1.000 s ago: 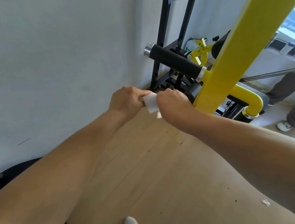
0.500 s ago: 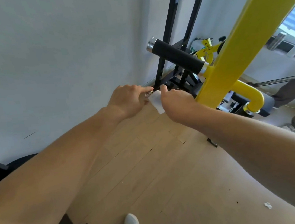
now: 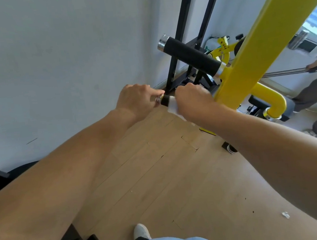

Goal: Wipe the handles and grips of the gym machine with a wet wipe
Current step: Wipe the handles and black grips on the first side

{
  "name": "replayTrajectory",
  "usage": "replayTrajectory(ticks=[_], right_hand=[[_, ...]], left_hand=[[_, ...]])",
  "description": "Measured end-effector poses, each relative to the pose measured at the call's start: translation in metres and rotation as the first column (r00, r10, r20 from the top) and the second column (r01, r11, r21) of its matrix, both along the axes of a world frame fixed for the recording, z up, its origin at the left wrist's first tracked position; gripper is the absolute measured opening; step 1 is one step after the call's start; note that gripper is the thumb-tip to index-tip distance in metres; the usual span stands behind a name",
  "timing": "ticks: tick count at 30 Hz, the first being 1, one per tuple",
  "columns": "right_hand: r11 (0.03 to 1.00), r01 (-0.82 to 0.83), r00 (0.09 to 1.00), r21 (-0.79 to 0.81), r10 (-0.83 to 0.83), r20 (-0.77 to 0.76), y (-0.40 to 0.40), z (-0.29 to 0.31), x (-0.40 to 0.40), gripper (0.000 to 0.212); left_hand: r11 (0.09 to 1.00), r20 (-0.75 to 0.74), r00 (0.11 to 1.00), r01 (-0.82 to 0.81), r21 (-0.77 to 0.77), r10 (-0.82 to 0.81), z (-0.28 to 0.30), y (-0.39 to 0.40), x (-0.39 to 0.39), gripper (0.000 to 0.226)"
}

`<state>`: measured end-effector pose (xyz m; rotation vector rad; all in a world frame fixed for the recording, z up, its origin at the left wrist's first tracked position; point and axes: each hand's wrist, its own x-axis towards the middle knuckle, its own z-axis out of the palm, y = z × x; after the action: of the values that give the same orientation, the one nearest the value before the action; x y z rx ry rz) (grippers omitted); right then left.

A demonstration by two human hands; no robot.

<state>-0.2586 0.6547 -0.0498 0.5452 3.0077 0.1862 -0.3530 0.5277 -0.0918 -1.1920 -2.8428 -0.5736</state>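
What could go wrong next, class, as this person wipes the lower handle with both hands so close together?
1. The wet wipe hangs loose below the right hand, so it may bunch or slip off the lower grip.
2. The left hand covers the grip's metal end, which may go unwiped.
3. The upper grip sits just above the hands and could knock them when they lift.

Glossy painted metal, matt grips and pale wood surround you.

Your yellow beam (image 3: 259, 45) shines like smooth enamelled steel. The upper grip (image 3: 190, 57) looks matt black foam, capped by 1 polished metal end (image 3: 162, 44). The wipe (image 3: 173, 106) looks soft white cloth. The floor (image 3: 160, 178) is smooth wood.
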Motion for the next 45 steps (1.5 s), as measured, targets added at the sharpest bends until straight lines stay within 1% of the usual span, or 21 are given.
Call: replayTrajectory(ticks=[2, 4, 5, 9, 11, 13, 15, 17, 19, 21, 23, 25, 28, 31, 33, 35, 38, 40, 42, 44, 45], right_hand=[[0.985, -0.026, 0.996, 0.171, 0.011, 0.091, 0.004, 0.003, 0.009, 0.038], [0.974, -0.047, 0.991, 0.221, 0.018, 0.133, 0.003, 0.001, 0.009, 0.04], [0.978, -0.05, 0.992, 0.204, 0.024, 0.126, 0.002, -0.002, 0.007, 0.039], [0.997, -0.059, 0.997, 0.044, 0.061, -0.048, -0.01, -0.011, -0.006, 0.027], [0.997, -0.075, 0.996, 0.032, 0.076, -0.047, -0.015, -0.013, -0.012, 0.027], [0.994, -0.069, 0.997, 0.087, 0.065, 0.048, -0.012, -0.011, -0.011, 0.028], [0.976, -0.066, 0.987, 0.206, 0.033, 0.16, -0.003, -0.004, -0.005, 0.033], [0.964, -0.077, 0.978, 0.253, 0.024, 0.206, 0.006, -0.002, 0.004, 0.04], [0.976, -0.078, 0.985, 0.205, 0.044, 0.167, 0.007, -0.005, 0.007, 0.041], [0.991, -0.066, 0.996, 0.113, 0.06, 0.063, 0.002, -0.009, 0.003, 0.035], [0.995, -0.093, 0.996, 0.023, 0.093, -0.008, -0.006, -0.009, -0.004, 0.026], [0.991, -0.124, 0.991, -0.043, 0.122, -0.046, -0.014, -0.008, -0.009, 0.024], [0.994, -0.111, 0.993, -0.011, 0.111, 0.028, -0.014, -0.006, -0.008, 0.029], [0.982, -0.092, 0.988, 0.164, 0.069, 0.141, 0.001, -0.006, 0.004, 0.034], [0.966, -0.122, 0.98, 0.227, 0.081, 0.182, 0.006, -0.008, 0.011, 0.037], [0.972, -0.116, 0.985, 0.205, 0.086, 0.149, 0.006, -0.012, 0.011, 0.036], [0.995, -0.071, 0.997, 0.072, 0.068, 0.036, -0.002, -0.016, -0.007, 0.03], [0.997, -0.072, 0.997, 0.004, 0.072, -0.013, -0.012, -0.019, -0.018, 0.025], [0.997, -0.058, 0.998, -0.045, 0.057, -0.03, -0.018, -0.02, -0.023, 0.025], [0.998, -0.055, 0.999, -0.035, 0.055, 0.001, -0.014, -0.018, -0.018, 0.028], [0.998, -0.061, 0.998, 0.009, 0.061, 0.023, -0.009, -0.016, -0.013, 0.03]], left_hand=[[1.0, -0.016, 1.0, -0.011, 0.025, 0.012, 0.001, 0.002, 0.0, 0.036], [0.999, 0.0, 1.0, -0.013, 0.048, 0.013, 0.001, 0.005, 0.001, 0.036], [0.998, 0.019, 1.0, -0.015, 0.058, 0.014, 0.0, 0.006, 0.0, 0.035], [0.994, 0.083, 0.996, -0.04, 0.097, 0.032, -0.003, 0.004, -0.002, 0.032], [0.995, 0.08, 0.996, -0.04, 0.094, 0.032, -0.001, 0.002, -0.005, 0.03], [0.997, 0.049, 0.999, -0.027, 0.067, 0.024, 0.002, 0.002, -0.008, 0.029], [0.999, 0.026, 1.0, -0.011, 0.053, 0.009, 0.004, 0.004, -0.008, 0.033], [0.998, 0.024, 1.0, -0.01, 0.064, 0.008, 0.002, 0.007, -0.005, 0.036], [0.996, 0.061, 0.998, -0.03, 0.087, 0.024, -0.001, 0.009, -0.003, 0.037], [0.994, 0.092, 0.995, -0.04, 0.104, 0.031, -0.001, 0.011, -0.004, 0.036], [0.995, 0.079, 0.997, -0.026, 0.092, 0.019, 0.002, 0.01, -0.005, 0.028], [0.998, 0.04, 0.999, -0.004, 0.06, 0.001, 0.006, 0.008, -0.005, 0.022], [0.999, -0.005, 1.0, -0.003, 0.041, 0.003, 0.009, 0.005, -0.009, 0.027], [0.999, -0.017, 1.0, -0.013, 0.042, 0.014, 0.008, 0.005, -0.011, 0.035], [0.998, -0.016, 1.0, -0.013, 0.056, 0.014, 0.007, 0.006, -0.01, 0.035], [0.997, 0.018, 1.0, -0.025, 0.075, 0.024, 0.004, 0.008, -0.008, 0.035], [0.994, 0.078, 0.996, -0.051, 0.096, 0.044, 0.003, 0.009, -0.008, 0.034], [0.995, 0.071, 0.996, -0.057, 0.083, 0.051, 0.004, 0.009, -0.009, 0.031], [0.996, 0.061, 0.997, -0.06, 0.07, 0.056, 0.006, 0.009, -0.011, 0.03], [0.996, 0.061, 0.997, -0.051, 0.068, 0.047, 0.006, 0.008, -0.013, 0.03], [0.997, 0.064, 0.997, -0.048, 0.068, 0.044, 0.005, 0.007, -0.013, 0.03]])
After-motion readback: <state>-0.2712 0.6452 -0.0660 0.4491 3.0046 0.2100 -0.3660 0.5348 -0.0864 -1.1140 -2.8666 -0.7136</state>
